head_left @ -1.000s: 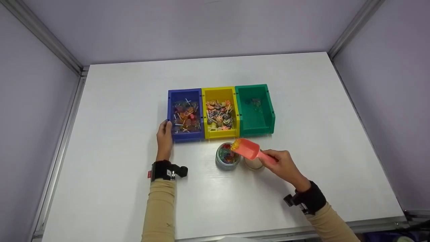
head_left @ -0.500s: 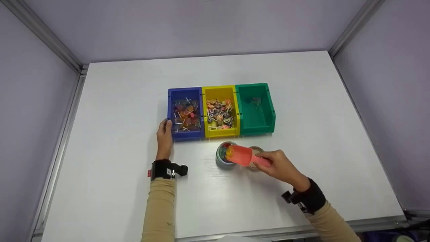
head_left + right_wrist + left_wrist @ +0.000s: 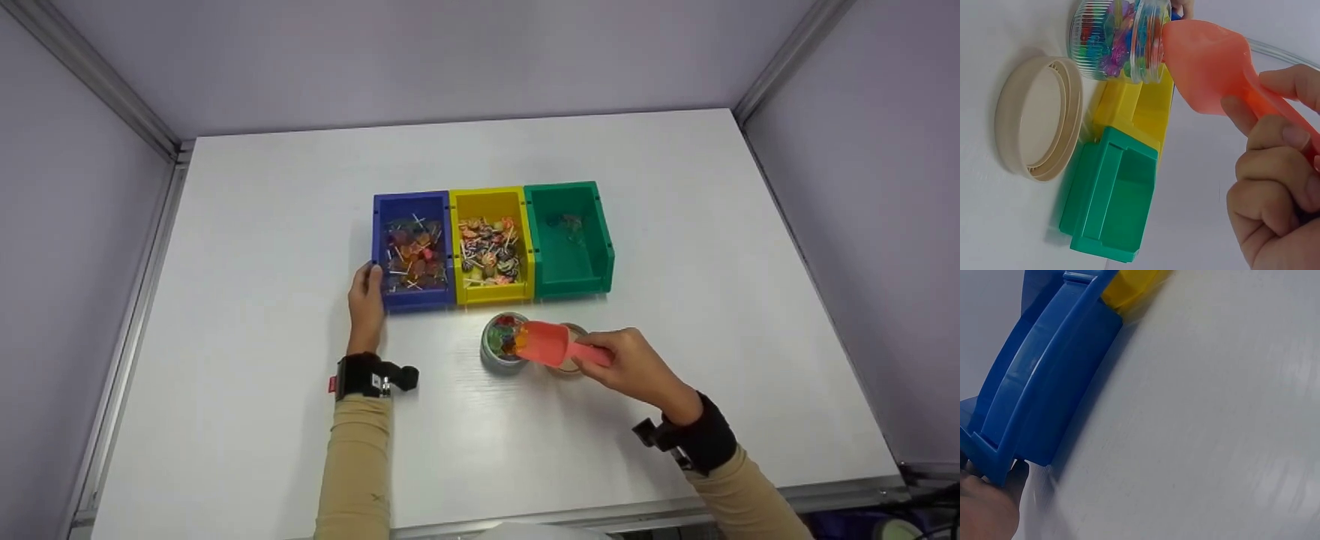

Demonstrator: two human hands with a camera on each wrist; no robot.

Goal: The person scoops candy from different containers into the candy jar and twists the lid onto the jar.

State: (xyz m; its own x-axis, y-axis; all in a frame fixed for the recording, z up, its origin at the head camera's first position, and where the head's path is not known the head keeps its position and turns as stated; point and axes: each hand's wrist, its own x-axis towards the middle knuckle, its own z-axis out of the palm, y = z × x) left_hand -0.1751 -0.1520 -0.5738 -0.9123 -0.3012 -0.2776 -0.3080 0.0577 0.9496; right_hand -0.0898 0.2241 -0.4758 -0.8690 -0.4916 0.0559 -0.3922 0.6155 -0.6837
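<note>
My right hand grips the handle of a coral-pink scoop, thumb and index finger pinching it in the right wrist view. The scoop's lip overlaps the mouth of a ribbed glass jar, with yellow-orange pieces at that lip. Colourful translucent candies fill much of the jar. Over at the left, my left hand holds the near left corner of a blue bin. In the left wrist view its thumb and fingers lie on either side of the bin's corner.
Lollipops lie in the blue bin and in the yellow bin beside it. The green bin on the right holds a few clear pieces. A beige round lid lies right of the jar, partly under the scoop in the head view.
My right hand has lowered and tipped the scoop over the jar, then drawn it slightly right. Yellow pieces have shifted at its lip. My left hand stays at the blue bin.
</note>
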